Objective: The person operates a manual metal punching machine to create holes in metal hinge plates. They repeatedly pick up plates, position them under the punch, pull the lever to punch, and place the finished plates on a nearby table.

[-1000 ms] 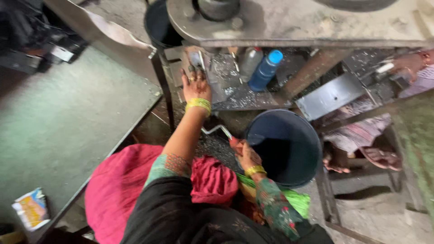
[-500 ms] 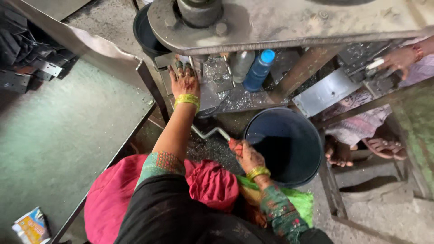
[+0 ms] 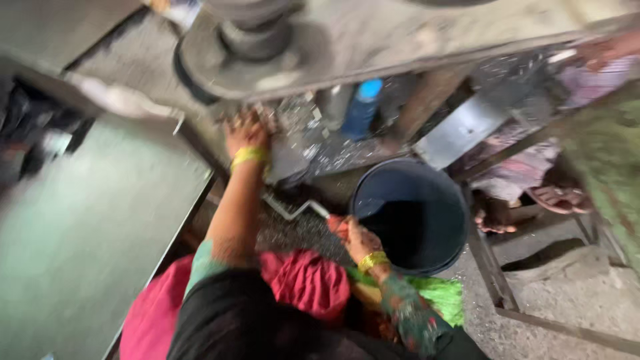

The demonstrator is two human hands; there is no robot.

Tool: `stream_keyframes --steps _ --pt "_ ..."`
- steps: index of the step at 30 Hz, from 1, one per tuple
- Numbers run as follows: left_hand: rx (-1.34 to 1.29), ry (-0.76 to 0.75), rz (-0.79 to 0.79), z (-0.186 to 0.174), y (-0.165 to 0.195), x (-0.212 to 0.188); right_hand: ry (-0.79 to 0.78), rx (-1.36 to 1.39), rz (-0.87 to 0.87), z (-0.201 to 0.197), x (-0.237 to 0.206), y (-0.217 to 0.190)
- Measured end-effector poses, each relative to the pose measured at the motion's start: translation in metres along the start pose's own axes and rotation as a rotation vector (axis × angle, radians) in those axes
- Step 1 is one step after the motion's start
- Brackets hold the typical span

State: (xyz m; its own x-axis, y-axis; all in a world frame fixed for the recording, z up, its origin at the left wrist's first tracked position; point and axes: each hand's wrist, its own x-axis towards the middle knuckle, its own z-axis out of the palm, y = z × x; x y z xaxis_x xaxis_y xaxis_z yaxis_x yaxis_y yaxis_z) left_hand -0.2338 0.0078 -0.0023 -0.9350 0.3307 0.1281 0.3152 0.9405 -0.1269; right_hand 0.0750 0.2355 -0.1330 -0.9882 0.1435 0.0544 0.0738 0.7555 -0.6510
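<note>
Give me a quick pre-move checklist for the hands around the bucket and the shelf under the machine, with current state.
1. Left hand placed on the littered shelf under the machine: ok.
2. Left hand grip on anything: cannot tell, motion blur.
3. Right hand at the rim of the dark bucket: ok, holds a white handle.
4. Bucket upright, mouth open: ok.
5. Blue-capped bottle upright on the shelf, apart from the left hand: ok.
6. Another person's feet close beside the bucket: not ok.
</note>
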Motion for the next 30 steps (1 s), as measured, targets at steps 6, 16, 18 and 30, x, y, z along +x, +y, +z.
stream_keyframes --steps 6,16,18,30 --pt "-0.294 -0.029 0.0 -0.027 0.013 -0.052 0.07 -0.102 -0.12 -0.051 0.048 -0.088" --pt "-0.151 0.094 0.195 -0.012 0.025 -0.134 0.212 -0.4 -0.246 -0.096 0.051 -0.148" --pt "-0.31 0.326 0.03 -0.03 0.026 -0.115 0.227 -0.463 -0.253 -0.09 0.054 -0.14" --pt "-0.479 -0.159 -0.209 -0.049 0.084 -0.091 0.055 -0.578 -0.191 -0.1 0.07 -0.131"
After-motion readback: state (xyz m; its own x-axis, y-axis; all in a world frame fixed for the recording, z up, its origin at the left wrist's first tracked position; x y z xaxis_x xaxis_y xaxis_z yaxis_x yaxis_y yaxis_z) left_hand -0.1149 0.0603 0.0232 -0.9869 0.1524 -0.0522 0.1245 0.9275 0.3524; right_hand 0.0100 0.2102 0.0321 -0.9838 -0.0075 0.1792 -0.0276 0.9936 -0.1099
